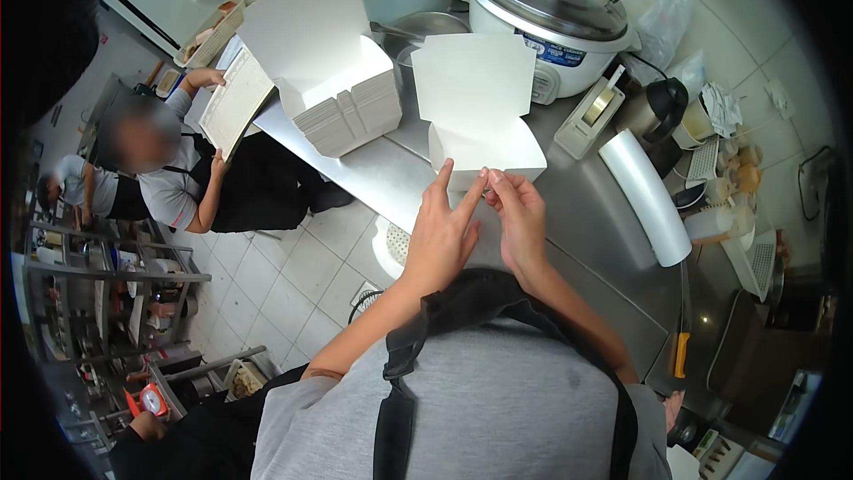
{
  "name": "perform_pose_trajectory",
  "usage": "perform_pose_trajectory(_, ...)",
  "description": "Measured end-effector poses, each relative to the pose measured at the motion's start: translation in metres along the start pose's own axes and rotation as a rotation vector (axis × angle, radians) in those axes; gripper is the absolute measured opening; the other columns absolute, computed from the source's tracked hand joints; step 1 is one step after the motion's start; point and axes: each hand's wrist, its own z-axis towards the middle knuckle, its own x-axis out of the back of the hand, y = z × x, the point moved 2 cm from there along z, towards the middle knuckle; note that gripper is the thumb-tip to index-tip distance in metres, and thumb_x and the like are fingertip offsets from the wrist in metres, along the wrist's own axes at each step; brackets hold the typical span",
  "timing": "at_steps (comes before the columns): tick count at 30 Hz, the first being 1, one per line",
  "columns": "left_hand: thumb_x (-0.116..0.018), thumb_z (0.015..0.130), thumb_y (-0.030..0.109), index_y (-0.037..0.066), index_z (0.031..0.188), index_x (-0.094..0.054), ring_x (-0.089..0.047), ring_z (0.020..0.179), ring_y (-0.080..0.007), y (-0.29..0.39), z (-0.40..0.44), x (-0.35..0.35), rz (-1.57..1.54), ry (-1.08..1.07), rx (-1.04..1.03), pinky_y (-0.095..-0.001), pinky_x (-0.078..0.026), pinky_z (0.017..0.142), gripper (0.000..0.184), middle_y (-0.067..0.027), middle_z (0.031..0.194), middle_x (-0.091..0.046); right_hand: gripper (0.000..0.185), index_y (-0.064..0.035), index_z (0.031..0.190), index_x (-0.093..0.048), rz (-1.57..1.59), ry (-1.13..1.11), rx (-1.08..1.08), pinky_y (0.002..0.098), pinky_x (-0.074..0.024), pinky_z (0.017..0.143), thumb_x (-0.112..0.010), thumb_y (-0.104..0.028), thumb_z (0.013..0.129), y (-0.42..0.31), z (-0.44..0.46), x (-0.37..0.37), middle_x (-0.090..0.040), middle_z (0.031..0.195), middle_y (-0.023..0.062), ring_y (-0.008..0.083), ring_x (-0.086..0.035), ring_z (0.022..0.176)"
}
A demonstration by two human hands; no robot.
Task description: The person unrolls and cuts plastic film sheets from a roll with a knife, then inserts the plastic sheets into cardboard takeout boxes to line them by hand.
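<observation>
Both hands are held up in front of an open white cardboard food box (474, 78), whose lid stands upright behind its tray. My left hand (442, 236) has its fingers spread, and two fingertips overlap the box's front edge in view; whether they touch it I cannot tell. Close beside it, my right hand (518, 220) has thumb and fingertips pinched together at a left fingertip. Anything in that pinch is too small to make out. To the left stands a thick stack of nested white food boxes (351, 117), its top one with the lid up.
Behind the box is a large rice cooker (555, 9); right of it sit a tape dispenser (592, 111) and a kettle (653, 108). A plastic film roll (644, 196) and an orange-handled knife (681, 347) lie on the steel counter (595, 222). A co-worker (191, 169) holds a tray nearby.
</observation>
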Motion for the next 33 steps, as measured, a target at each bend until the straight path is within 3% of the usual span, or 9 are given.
perform_pose_trajectory(4,-0.070,0.076,0.003,0.019,0.144,-0.043,-0.045,0.122,-0.0435,-0.002,0.001,-0.005,-0.028,-0.010,0.035,-0.0442,-0.043,0.099,0.074,-0.0279,0.145,-0.032,0.017,-0.0074,0.092,-0.057,-0.028,-0.038,-0.085,0.0251,-0.0444,0.073,-0.067,-0.021,0.092,0.010,0.009,0.014,-0.061,0.085,-0.0006,0.0067,-0.054,0.076)
perform_pose_trajectory(7,-0.067,0.078,0.002,0.017,0.139,-0.047,-0.047,0.122,-0.0412,-0.007,0.000,-0.010,-0.186,-0.010,0.082,-0.0435,-0.044,0.098,0.066,-0.0248,0.142,-0.036,0.020,-0.0098,0.088,-0.053,0.217,-0.089,-0.148,0.0257,-0.0440,0.068,-0.068,-0.022,0.092,-0.017,0.006,0.015,-0.058,0.083,-0.0014,0.0064,-0.051,0.072)
perform_pose_trajectory(10,-0.065,0.080,0.000,0.016,0.131,-0.054,-0.049,0.122,-0.0331,-0.013,0.006,-0.011,-0.338,0.007,0.123,-0.0396,-0.047,0.094,0.055,-0.0175,0.141,-0.040,0.019,-0.0067,0.095,-0.058,-0.226,-0.189,0.152,0.0274,-0.0466,0.067,-0.070,-0.021,0.089,-0.031,0.017,0.030,-0.060,0.088,0.0008,0.0093,-0.054,0.074)
perform_pose_trajectory(13,-0.061,0.080,-0.003,0.014,0.124,-0.058,-0.051,0.121,-0.0288,-0.016,0.012,-0.015,-0.394,0.028,0.124,-0.0364,-0.046,0.095,0.046,-0.0131,0.140,-0.042,0.021,-0.0085,0.104,-0.064,-0.989,-0.319,0.553,0.0299,-0.0495,0.070,-0.072,-0.018,0.086,-0.068,0.013,0.015,-0.062,0.094,0.0017,0.0144,-0.059,0.078)
perform_pose_trajectory(21,-0.064,0.078,0.001,0.012,0.123,-0.058,-0.049,0.122,-0.0340,-0.029,0.031,-0.019,-0.319,-0.067,0.086,-0.0407,-0.043,0.099,0.047,-0.0152,0.130,-0.051,0.010,-0.0092,0.091,-0.072,-1.156,-0.513,0.447,0.0313,-0.0503,0.072,-0.072,-0.014,0.082,-0.074,0.048,0.018,-0.062,0.097,0.0063,0.0202,-0.063,0.087)
perform_pose_trajectory(25,-0.071,0.075,0.006,0.013,0.125,-0.057,-0.050,0.120,-0.0364,-0.049,0.044,-0.027,-0.030,0.110,0.101,-0.0463,-0.038,0.104,0.053,-0.0130,0.129,-0.053,0.012,-0.0059,0.089,-0.072,-1.170,-0.496,0.410,0.0317,-0.0505,0.072,-0.069,-0.016,0.084,-0.084,0.080,0.022,-0.064,0.096,0.0068,0.0203,-0.064,0.085)
perform_pose_trajectory(27,-0.075,0.073,0.009,0.013,0.127,-0.056,-0.050,0.119,-0.0368,-0.066,0.045,-0.032,0.121,0.092,0.063,-0.0492,-0.035,0.106,0.058,-0.0120,0.128,-0.054,0.015,-0.0048,0.090,-0.071,-1.172,-0.494,0.220,0.0319,-0.0506,0.072,-0.069,-0.019,0.085,-0.073,0.108,0.032,-0.066,0.093,0.0070,0.0196,-0.065,0.083)
perform_pose_trajectory(31,-0.075,0.074,0.013,0.019,0.102,-0.073,-0.057,0.109,-0.0303,-0.098,0.023,-0.067,0.166,-0.045,-0.058,-0.0491,-0.037,0.104,0.028,-0.0042,0.095,-0.068,0.022,-0.0047,0.092,-0.072,-1.195,-0.565,-0.161,0.0321,-0.0510,0.073,-0.070,-0.025,0.084,-0.006,0.148,0.062,-0.070,0.090,0.0082,0.0177,-0.065,0.082)
perform_pose_trajectory(33,-0.074,0.075,0.015,0.022,0.087,-0.076,-0.059,0.101,-0.0247,-0.101,0.020,-0.076,0.132,-0.034,-0.055,-0.0466,-0.037,0.102,0.014,0.0004,0.084,-0.068,0.021,-0.0066,0.092,-0.072,-1.273,-0.575,-0.177,0.0323,-0.0512,0.074,-0.070,-0.025,0.084,0.026,0.156,0.071,-0.072,0.088,0.0092,0.0173,-0.066,0.082)
